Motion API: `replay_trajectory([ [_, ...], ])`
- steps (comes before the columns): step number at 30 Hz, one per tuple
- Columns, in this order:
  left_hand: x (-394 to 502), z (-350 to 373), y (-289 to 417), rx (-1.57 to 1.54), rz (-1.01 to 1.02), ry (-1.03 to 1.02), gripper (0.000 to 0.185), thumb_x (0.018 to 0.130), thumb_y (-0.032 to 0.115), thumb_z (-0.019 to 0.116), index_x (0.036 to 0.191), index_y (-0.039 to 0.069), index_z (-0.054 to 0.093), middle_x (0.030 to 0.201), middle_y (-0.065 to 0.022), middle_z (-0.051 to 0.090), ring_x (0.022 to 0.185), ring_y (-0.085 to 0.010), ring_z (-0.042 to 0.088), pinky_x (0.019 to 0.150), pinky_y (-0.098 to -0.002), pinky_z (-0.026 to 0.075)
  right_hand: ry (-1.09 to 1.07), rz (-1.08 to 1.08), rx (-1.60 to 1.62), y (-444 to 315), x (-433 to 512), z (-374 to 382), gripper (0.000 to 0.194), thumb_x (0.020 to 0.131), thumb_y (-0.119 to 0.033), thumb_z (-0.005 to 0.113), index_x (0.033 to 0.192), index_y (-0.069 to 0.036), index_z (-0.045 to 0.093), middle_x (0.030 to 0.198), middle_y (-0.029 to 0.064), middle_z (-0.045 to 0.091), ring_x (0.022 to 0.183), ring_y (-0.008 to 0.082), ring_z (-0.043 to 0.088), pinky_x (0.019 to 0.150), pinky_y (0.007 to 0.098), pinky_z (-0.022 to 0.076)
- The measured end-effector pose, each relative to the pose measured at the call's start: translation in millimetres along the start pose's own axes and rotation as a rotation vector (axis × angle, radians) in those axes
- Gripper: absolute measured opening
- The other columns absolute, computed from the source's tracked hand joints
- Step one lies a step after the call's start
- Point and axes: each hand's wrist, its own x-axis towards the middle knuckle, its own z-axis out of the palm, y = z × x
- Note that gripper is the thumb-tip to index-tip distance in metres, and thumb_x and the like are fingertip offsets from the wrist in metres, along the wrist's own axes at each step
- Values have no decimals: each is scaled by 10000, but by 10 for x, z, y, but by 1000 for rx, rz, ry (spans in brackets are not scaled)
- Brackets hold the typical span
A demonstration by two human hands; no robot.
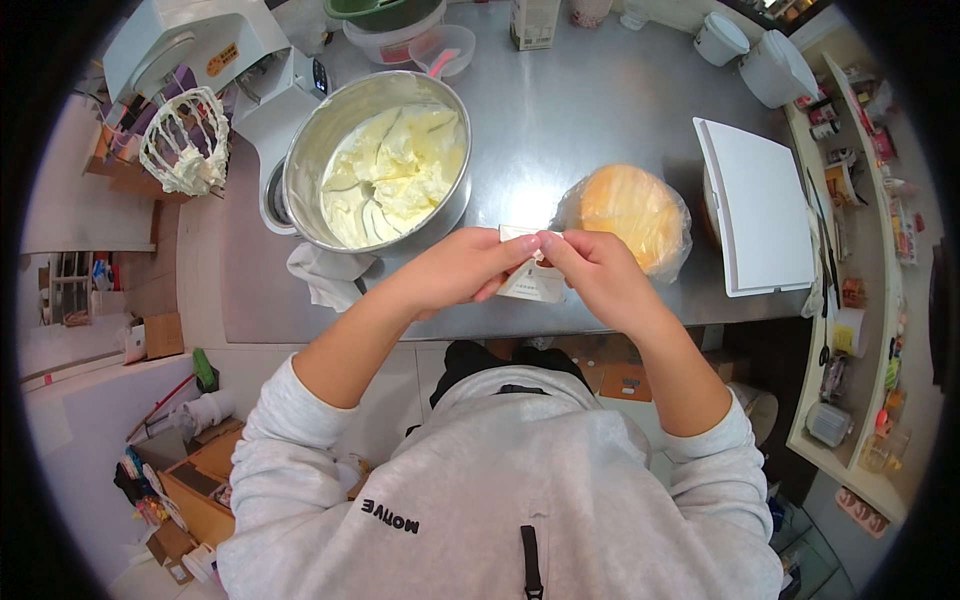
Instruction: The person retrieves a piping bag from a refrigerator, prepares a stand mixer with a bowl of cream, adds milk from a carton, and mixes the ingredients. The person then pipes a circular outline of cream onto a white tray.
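Observation:
Both hands meet over the front of a stainless steel table, pinching the top of a small white carton (532, 285) that bears writing. My left hand (466, 264) grips the carton's left side, with the thumb on its top edge. From the right, my right hand (600, 262) presses its thumb close beside the other one. The fingers hide much of the carton's top, so whether it is unsealed cannot be told. Left of the hands stands a large metal mixing bowl (459, 187) holding pale yellow whipped cream (397, 172). A round yellow cake (630, 210) in clear plastic lies behind my right hand.
A stand mixer (255, 97) at the far left carries a cream-coated whisk (187, 142). A white cloth (326, 277) lies below the bowl. White boards (761, 210) rest at the right, beside shelves (847, 450). Tubs (776, 71) and another carton (534, 22) stand at the back.

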Motion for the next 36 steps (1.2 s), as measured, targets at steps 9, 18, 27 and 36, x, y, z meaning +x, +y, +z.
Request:
replay_trajectory([
  [9,-28,58,-29,-189,20,-3,254,934,302,506,780,101,519,584,51,445,495,-43,318,448,-215,236,-87,63,312,15,-9,53,355,939,-303,503,854,24,611,684,6,548,617,81,466,570,248,392],
  [18,-44,124,-99,-209,64,-1,134,912,204,527,879,81,569,616,63,441,534,-32,325,482,-201,249,-81,2,287,70,-88,82,233,910,-230,561,855,-6,588,659,-8,533,592,66,460,533,243,381],
  [27,45,-44,-102,-184,94,-147,189,873,221,554,772,63,535,606,38,440,514,-52,335,476,-218,264,-215,-22,317,148,67,-187,215,907,-230,580,814,-36,568,617,-19,494,529,50,430,477,221,335],
  [36,-20,48,26,106,-14,-65,360,918,392,542,727,87,522,538,33,440,464,-45,334,427,-217,252,-164,-85,292,143,3,-12,267,933,-246,545,765,-40,537,609,-26,492,524,53,421,478,226,341],
])
